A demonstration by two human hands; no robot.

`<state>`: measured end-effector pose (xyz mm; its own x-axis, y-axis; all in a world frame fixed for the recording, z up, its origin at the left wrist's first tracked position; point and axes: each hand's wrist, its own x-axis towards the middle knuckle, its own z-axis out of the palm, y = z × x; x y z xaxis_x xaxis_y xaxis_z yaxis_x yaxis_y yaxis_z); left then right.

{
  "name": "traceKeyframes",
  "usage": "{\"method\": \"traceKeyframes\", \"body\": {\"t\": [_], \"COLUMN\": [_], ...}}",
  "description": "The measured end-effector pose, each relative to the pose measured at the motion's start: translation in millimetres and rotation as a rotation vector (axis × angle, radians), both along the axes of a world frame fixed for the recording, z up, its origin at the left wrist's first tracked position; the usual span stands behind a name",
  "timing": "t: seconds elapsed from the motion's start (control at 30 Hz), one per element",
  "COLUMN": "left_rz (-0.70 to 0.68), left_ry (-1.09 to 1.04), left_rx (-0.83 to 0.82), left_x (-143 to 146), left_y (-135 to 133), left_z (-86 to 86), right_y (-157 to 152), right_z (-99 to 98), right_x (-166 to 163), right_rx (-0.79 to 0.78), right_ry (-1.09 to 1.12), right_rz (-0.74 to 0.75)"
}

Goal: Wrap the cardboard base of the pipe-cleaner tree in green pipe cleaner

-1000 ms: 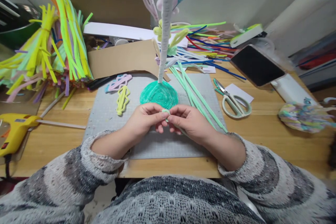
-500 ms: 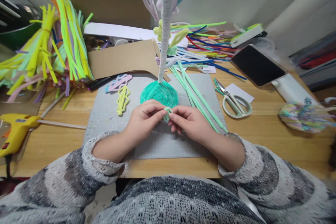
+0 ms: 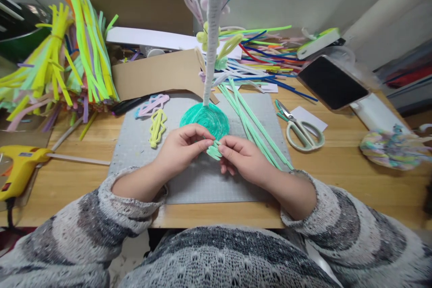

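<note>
Between my fingertips is a small mint-green pipe cleaner [image 3: 213,150] bent into tight zigzag folds. My left hand [image 3: 184,146] pinches its left side, and my right hand [image 3: 246,157] grips the right side with thumb and forefinger. Just behind them stands a round teal base [image 3: 204,119] with a white wrapped stem [image 3: 212,40] rising from it, bearing pastel flowers and loops. Several straight mint-green pipe cleaners [image 3: 254,126] lie on the grey cutting mat [image 3: 202,189] to the right. A yellow zigzag piece [image 3: 157,128] and a pink-and-blue one [image 3: 152,105] rest at left.
Green-handled scissors [image 3: 303,132] lie right of the mat, below a phone [image 3: 333,82]. A yellow glue gun [image 3: 23,166] sits at far left, under bundled pipe cleaners [image 3: 91,49]. Cardboard [image 3: 155,74] and loose colourful pipe cleaners [image 3: 263,54] fill the back.
The folded mint-green piece has turned, so more of its zigzag folds show between my fingers. My left hand has shifted slightly left and opened its grip a little.
</note>
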<state>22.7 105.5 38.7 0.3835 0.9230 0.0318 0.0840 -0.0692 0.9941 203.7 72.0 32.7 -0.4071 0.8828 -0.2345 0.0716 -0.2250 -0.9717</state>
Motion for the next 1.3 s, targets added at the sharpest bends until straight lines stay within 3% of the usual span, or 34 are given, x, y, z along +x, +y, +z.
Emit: {"method": "traceKeyframes", "body": {"t": [0.13, 0.37, 0.67, 1.07, 1.13, 1.3], "left_rz": [-0.008, 0.006, 0.03, 0.031, 0.029, 0.026], "left_ry": [0.114, 0.16, 0.146, 0.11, 0.083, -0.138], "left_rx": [0.239, 0.442, 0.533, 0.419, 0.307, -0.2], "left_x": [-3, -5, -8, -8, -6, 3], "left_y": [3, 1, 5, 2, 2, -6], "left_z": [3.0, 1.9, 2.9, 5.7, 6.2, 3.8], "right_y": [-1, -1, 1, 0, 0, 0], "right_z": [0.0, -0.2, -1.1, 3.0, 3.8, 2.9], "right_x": [1, 1, 2, 2, 1, 0], "right_rx": [0.023, 0.035, -0.011, 0.004, 0.017, 0.012], "right_ry": [-0.009, 0.019, 0.079, 0.065, 0.058, 0.061], "right_rz": [0.023, 0.034, -0.011, 0.011, -0.005, -0.114]}}
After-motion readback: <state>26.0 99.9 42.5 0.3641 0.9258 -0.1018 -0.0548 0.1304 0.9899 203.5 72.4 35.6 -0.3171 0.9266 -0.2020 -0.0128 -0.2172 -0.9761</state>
